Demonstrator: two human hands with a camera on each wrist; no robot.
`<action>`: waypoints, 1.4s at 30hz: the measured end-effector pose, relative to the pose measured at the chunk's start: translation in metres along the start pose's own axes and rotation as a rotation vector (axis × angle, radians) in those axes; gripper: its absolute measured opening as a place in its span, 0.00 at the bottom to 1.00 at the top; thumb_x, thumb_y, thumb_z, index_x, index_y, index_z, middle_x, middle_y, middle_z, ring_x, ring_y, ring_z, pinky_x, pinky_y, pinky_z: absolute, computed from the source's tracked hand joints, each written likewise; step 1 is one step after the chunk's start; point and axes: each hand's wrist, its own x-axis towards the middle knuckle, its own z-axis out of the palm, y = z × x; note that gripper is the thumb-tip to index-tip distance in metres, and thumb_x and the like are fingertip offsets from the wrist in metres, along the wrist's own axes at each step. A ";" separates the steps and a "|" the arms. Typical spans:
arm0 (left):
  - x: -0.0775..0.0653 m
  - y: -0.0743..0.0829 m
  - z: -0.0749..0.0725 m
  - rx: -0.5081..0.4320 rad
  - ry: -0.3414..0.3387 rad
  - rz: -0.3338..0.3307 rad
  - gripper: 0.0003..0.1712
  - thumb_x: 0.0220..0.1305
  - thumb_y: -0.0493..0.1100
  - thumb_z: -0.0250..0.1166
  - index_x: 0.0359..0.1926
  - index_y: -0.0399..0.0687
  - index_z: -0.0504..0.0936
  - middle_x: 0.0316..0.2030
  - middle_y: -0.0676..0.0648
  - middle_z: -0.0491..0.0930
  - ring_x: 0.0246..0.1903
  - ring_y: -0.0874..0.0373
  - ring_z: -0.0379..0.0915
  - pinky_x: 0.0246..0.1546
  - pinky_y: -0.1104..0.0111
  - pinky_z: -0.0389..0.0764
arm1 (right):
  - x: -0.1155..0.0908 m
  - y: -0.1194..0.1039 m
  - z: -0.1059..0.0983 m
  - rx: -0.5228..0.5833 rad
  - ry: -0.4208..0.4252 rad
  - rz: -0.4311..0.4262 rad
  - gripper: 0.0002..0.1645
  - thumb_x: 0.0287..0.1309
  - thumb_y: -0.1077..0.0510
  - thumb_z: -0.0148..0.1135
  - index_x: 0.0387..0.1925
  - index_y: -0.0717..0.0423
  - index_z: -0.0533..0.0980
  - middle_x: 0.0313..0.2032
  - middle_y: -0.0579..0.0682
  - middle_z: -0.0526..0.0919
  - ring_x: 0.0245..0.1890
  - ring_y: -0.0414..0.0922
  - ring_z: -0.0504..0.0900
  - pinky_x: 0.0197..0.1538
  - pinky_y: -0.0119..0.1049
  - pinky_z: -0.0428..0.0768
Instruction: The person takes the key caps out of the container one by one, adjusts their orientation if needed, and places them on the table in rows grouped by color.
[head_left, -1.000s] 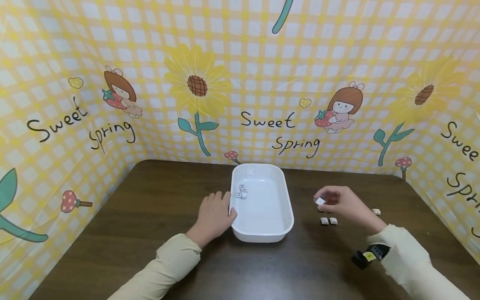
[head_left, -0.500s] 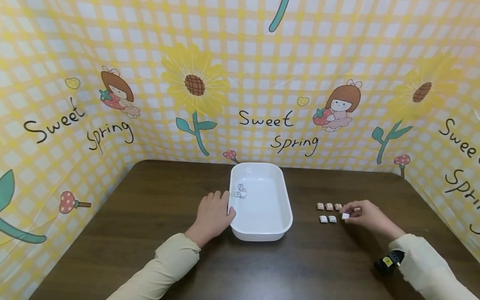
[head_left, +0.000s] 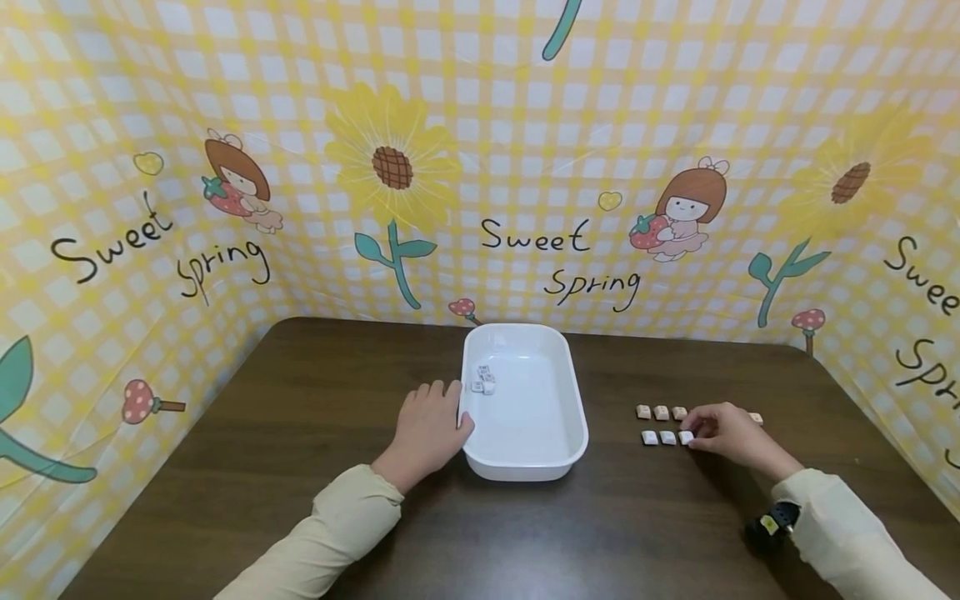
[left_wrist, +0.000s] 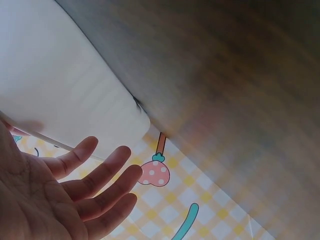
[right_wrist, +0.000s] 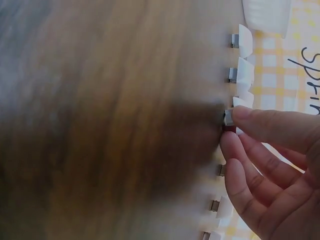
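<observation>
A white tray (head_left: 525, 454) stands on the table, with several small keycaps (head_left: 483, 382) against its left inner side. My left hand (head_left: 426, 429) rests on the tray's left rim, thumb over the rim and loosely spread fingers (left_wrist: 102, 177) outside the wall. To the right of the tray, my right hand (head_left: 723, 429) pinches a white keycap (head_left: 686, 437) between thumb and fingertips, at the right end of the front row. Two more white keycaps (head_left: 658, 438) sit to its left. The right wrist view shows a grey base (right_wrist: 229, 118) under the pinched keycap.
Behind the front row runs a second row of cream keycaps (head_left: 661, 412), partly hidden by my right hand. Another cream keycap (head_left: 756, 418) shows beyond its knuckles. A yellow checked cloth (head_left: 525, 167) hangs around the back and sides of the brown table (head_left: 315, 400).
My right hand has carried the white keycap rightward and down to the end of the front row, then slightly left toward the other two. My left hand has stayed on the tray rim.
</observation>
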 end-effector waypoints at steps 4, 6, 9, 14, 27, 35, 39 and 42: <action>0.000 -0.001 -0.001 -0.003 -0.006 -0.003 0.26 0.61 0.52 0.55 0.54 0.40 0.71 0.42 0.39 0.76 0.40 0.47 0.68 0.47 0.53 0.72 | 0.001 0.000 0.000 -0.008 0.000 0.003 0.08 0.45 0.68 0.67 0.30 0.60 0.78 0.28 0.50 0.82 0.24 0.30 0.73 0.27 0.29 0.73; -0.001 -0.001 -0.001 -0.006 -0.006 -0.005 0.26 0.61 0.52 0.55 0.54 0.40 0.71 0.42 0.39 0.75 0.40 0.47 0.68 0.47 0.53 0.72 | 0.001 0.000 0.000 -0.005 -0.001 0.002 0.08 0.44 0.68 0.67 0.30 0.60 0.78 0.29 0.50 0.82 0.24 0.30 0.73 0.27 0.29 0.73; -0.002 -0.001 -0.002 -0.010 0.000 -0.007 0.25 0.61 0.52 0.55 0.54 0.41 0.72 0.41 0.39 0.75 0.39 0.47 0.68 0.46 0.54 0.72 | 0.000 -0.001 -0.002 0.000 -0.011 0.002 0.08 0.45 0.68 0.68 0.31 0.60 0.79 0.29 0.51 0.82 0.25 0.31 0.73 0.27 0.29 0.73; -0.003 -0.002 0.000 -0.008 0.009 -0.005 0.25 0.61 0.52 0.55 0.53 0.40 0.72 0.41 0.39 0.75 0.39 0.47 0.68 0.46 0.54 0.72 | -0.001 -0.008 -0.015 0.006 -0.026 0.004 0.10 0.47 0.66 0.67 0.35 0.61 0.79 0.33 0.52 0.83 0.27 0.31 0.76 0.28 0.29 0.75; -0.005 -0.007 -0.003 -0.007 0.033 0.010 0.24 0.60 0.51 0.56 0.52 0.39 0.72 0.39 0.39 0.75 0.38 0.47 0.68 0.44 0.53 0.73 | 0.068 -0.117 -0.065 -0.025 -0.020 -0.158 0.10 0.56 0.61 0.62 0.39 0.62 0.79 0.36 0.56 0.85 0.35 0.43 0.83 0.39 0.34 0.80; -0.004 -0.004 0.000 0.001 0.030 0.027 0.24 0.60 0.51 0.56 0.51 0.40 0.73 0.39 0.39 0.76 0.37 0.47 0.69 0.43 0.54 0.73 | 0.141 -0.186 -0.020 0.044 -0.059 -0.210 0.09 0.56 0.61 0.61 0.37 0.61 0.80 0.35 0.57 0.85 0.32 0.46 0.83 0.35 0.35 0.79; -0.004 -0.003 -0.001 0.006 0.042 0.028 0.23 0.59 0.52 0.56 0.50 0.41 0.73 0.38 0.40 0.76 0.38 0.47 0.69 0.43 0.54 0.73 | 0.171 -0.205 0.014 0.058 -0.140 -0.134 0.08 0.57 0.60 0.61 0.38 0.58 0.80 0.37 0.52 0.84 0.35 0.45 0.81 0.39 0.35 0.79; -0.003 -0.002 0.000 0.007 0.057 0.037 0.23 0.59 0.52 0.56 0.49 0.41 0.73 0.37 0.40 0.76 0.38 0.46 0.70 0.43 0.54 0.73 | 0.188 -0.208 0.039 0.004 -0.178 -0.105 0.08 0.56 0.60 0.62 0.37 0.57 0.81 0.36 0.51 0.84 0.35 0.44 0.81 0.41 0.35 0.79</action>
